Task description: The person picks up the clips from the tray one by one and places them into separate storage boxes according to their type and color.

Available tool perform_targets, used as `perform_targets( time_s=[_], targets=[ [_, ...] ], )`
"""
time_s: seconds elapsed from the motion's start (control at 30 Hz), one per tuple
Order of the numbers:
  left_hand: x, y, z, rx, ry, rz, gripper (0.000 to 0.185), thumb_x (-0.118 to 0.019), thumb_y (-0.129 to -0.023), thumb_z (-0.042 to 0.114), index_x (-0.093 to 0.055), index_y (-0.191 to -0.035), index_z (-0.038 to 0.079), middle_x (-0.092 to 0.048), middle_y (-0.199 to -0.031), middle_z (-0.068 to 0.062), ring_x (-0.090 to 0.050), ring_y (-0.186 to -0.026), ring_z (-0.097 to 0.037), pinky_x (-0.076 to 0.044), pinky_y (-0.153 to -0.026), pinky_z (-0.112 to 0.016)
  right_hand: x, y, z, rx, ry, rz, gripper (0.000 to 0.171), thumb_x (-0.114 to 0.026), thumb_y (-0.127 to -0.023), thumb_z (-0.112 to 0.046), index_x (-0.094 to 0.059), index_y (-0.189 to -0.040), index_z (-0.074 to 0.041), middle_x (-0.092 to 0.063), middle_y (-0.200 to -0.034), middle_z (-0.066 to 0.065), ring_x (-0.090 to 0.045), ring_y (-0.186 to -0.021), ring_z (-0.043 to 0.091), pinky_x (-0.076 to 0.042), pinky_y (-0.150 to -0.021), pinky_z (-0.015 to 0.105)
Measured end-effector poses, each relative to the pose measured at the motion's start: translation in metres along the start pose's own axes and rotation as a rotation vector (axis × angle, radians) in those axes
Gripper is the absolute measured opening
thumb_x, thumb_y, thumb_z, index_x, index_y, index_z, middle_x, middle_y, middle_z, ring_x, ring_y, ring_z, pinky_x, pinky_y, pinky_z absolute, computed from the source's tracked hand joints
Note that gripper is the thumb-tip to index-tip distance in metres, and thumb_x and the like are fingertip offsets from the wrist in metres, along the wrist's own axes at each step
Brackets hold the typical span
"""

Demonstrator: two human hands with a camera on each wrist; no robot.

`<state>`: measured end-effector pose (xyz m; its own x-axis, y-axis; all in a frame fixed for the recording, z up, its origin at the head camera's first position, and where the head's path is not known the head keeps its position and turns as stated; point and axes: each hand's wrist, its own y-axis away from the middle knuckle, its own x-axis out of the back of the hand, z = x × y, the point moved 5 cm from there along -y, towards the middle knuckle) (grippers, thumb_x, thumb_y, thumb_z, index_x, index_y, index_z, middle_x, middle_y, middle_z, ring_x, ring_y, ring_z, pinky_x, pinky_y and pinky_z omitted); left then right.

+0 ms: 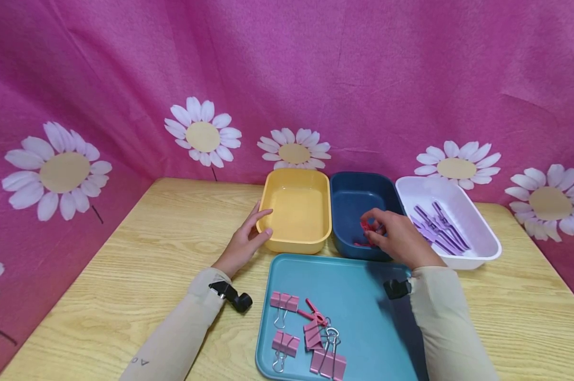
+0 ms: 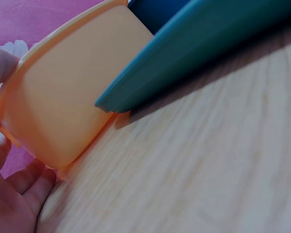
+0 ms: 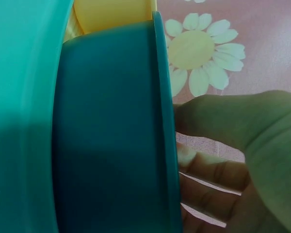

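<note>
Over the front of the navy bin (image 1: 358,197), my right hand (image 1: 401,238) pinches a small red plastic clothespin (image 1: 365,225), largely covered by the fingers. Below it in the bin lies another red piece (image 1: 363,244). In the right wrist view, the bin's wall (image 3: 111,131) hides the fingertips and the clothespin. My left hand (image 1: 241,243) rests at the left side of the yellow bin (image 1: 294,246), thumb and index finger reaching over its rim. The left wrist view has its other fingers (image 2: 31,182) low beside the bin's outer wall.
A teal tray (image 1: 363,307) in front bears several pink binder clips (image 1: 285,344) and a red clothespin (image 1: 315,316). At the right, a white bin (image 1: 477,238) holds purple plastic cutlery (image 1: 441,227). A pink flowered cloth (image 1: 363,79) hangs behind the wooden table (image 1: 182,233).
</note>
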<state>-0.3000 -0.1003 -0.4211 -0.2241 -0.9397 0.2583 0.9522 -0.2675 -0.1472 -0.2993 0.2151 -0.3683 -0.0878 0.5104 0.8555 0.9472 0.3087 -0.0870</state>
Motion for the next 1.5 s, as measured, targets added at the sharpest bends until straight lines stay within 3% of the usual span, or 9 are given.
perform_targets(
  time_s=[0.97, 1.5],
  targets=[
    [-0.0003, 0.0001, 0.0037, -0.023, 0.010, 0.002, 0.049, -0.057, -0.098, 0.018, -0.043, -0.145, 0.012, -0.006, -0.162, -0.007, -0.020, -0.144, -0.022, -0.028, -0.113, -0.035, -0.0043, -0.0009, 0.0035, -0.017, 0.007, -0.031, 0.032, -0.069, -0.089, -0.013, -0.061, -0.120, -0.010, -0.060, -0.084, 0.005, -0.055, -0.076, 0.021, -0.051, -0.061, 0.028],
    [0.0003, 0.0012, 0.0041, -0.001, -0.008, -0.003, 0.049, -0.056, -0.099, 0.020, -0.042, -0.146, 0.013, -0.006, -0.162, -0.005, -0.016, -0.145, -0.022, -0.026, -0.114, -0.036, -0.0026, -0.0006, 0.0022, -0.015, 0.012, -0.037, 0.033, -0.069, -0.090, -0.017, -0.061, -0.121, -0.008, -0.059, -0.082, 0.005, -0.053, -0.074, 0.020, -0.048, -0.058, 0.029]
  ],
)
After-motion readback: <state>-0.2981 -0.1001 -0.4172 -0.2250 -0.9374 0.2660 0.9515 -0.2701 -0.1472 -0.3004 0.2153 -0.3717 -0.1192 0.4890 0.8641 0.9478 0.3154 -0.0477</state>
